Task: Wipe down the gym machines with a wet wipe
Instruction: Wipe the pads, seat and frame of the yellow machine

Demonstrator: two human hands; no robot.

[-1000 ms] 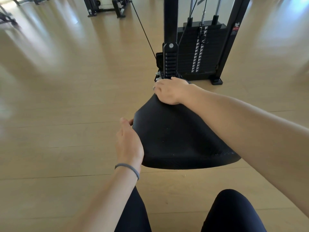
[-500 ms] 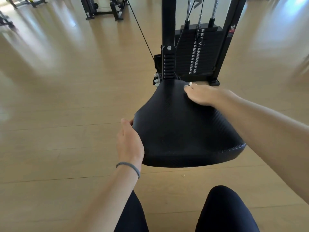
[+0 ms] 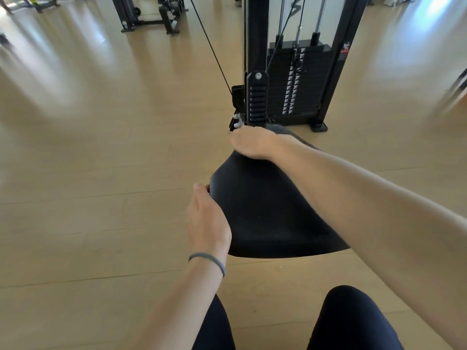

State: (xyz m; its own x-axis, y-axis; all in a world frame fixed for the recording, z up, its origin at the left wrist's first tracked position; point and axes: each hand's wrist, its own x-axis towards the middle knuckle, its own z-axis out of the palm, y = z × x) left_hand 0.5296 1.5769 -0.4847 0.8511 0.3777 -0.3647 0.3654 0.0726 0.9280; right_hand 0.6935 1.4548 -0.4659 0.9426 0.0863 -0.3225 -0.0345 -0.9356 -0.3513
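A black padded seat [image 3: 265,210] of the cable machine juts toward me over the wooden floor. My left hand [image 3: 207,218] grips its left edge, thumb on top and fingers curled under. My right hand [image 3: 255,144] presses palm-down on the narrow far end of the seat, close to the machine's upright post [image 3: 255,34]. The wet wipe is hidden under that hand. Behind the post stands the black weight stack [image 3: 298,82].
A thin black cable [image 3: 209,44] runs diagonally from the post's base up to the left. Another black machine frame [image 3: 149,13] stands far left. My knees in black leggings [image 3: 353,319] are below the seat. Light wooden floor lies all around.
My right hand slid from the seat's far left tip over to the right side, then back to the far left tip. My left hand kept its grip on the edge.
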